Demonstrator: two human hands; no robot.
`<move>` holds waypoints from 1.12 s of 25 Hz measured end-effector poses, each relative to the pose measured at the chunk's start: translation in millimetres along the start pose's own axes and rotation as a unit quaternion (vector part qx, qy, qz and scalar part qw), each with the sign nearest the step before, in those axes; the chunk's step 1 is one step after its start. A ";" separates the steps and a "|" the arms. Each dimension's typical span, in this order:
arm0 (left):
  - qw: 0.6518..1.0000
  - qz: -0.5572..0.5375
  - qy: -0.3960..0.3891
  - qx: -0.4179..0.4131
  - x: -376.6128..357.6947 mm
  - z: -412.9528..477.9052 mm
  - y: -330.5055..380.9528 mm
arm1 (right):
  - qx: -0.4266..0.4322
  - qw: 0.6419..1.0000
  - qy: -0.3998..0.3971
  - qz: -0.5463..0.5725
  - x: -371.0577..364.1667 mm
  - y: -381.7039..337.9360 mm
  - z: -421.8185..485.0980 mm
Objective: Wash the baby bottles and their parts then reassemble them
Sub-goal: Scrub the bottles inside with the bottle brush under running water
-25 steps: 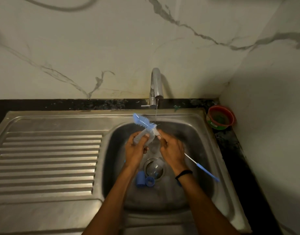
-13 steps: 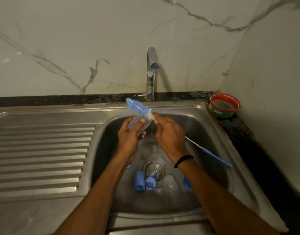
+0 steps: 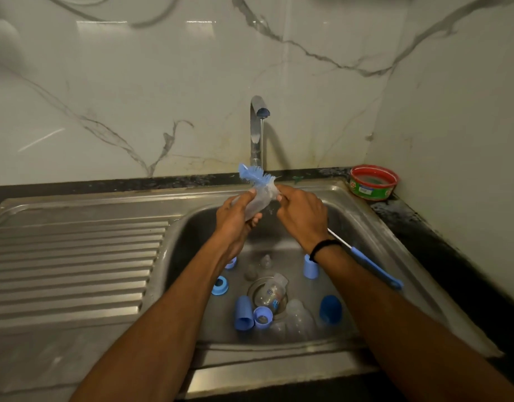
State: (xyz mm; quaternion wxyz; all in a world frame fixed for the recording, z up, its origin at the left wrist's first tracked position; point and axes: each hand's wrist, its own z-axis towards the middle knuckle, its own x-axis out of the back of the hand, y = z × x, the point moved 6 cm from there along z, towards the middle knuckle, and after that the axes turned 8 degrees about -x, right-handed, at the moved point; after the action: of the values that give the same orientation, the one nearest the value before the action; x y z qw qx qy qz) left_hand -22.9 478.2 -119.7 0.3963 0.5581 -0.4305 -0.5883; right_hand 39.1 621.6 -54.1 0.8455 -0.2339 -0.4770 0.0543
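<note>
My left hand (image 3: pixel 235 219) grips a clear baby bottle (image 3: pixel 258 203) above the sink basin, under the thin stream from the tap (image 3: pixel 257 126). My right hand (image 3: pixel 303 211) holds a long bottle brush; its blue-and-white bristle head (image 3: pixel 254 174) sticks out past the bottle, and its blue handle (image 3: pixel 374 268) trails behind my wrist. On the basin floor lie another clear bottle (image 3: pixel 271 291) over the drain, blue caps (image 3: pixel 244 313) (image 3: pixel 331 309), blue collar rings (image 3: pixel 220 285) (image 3: pixel 263 316) and clear teats (image 3: pixel 265 261).
The steel sink (image 3: pixel 366 227) has a ribbed drainboard (image 3: pixel 75 265) on the left. A red and green tub (image 3: pixel 373 182) stands on the dark counter at the back right corner. Marble walls close off the back and right side.
The view has tilted, so more of the basin floor and its parts shows. My hands with the bottle and brush stay under the tap, with the brush head still past the bottle.
</note>
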 end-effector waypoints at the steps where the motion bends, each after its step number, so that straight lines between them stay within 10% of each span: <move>1: 1.000 0.004 0.005 -0.011 -0.2 -1.0 0.7 | 0.002 1.000 -0.003 0.000 1.3 0.0 0.1; 28: 0.998 -0.003 0.053 -0.024 2.8 0.1 1.8 | 0.015 1.000 0.010 -0.013 -6.8 3.6 -2.9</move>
State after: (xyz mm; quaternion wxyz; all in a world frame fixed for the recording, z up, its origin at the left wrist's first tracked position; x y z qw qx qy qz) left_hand -23.2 475.0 -118.9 0.4302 0.5797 -0.3934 -0.5694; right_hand 38.4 621.7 -62.3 0.8543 -0.2158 -0.4703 0.0483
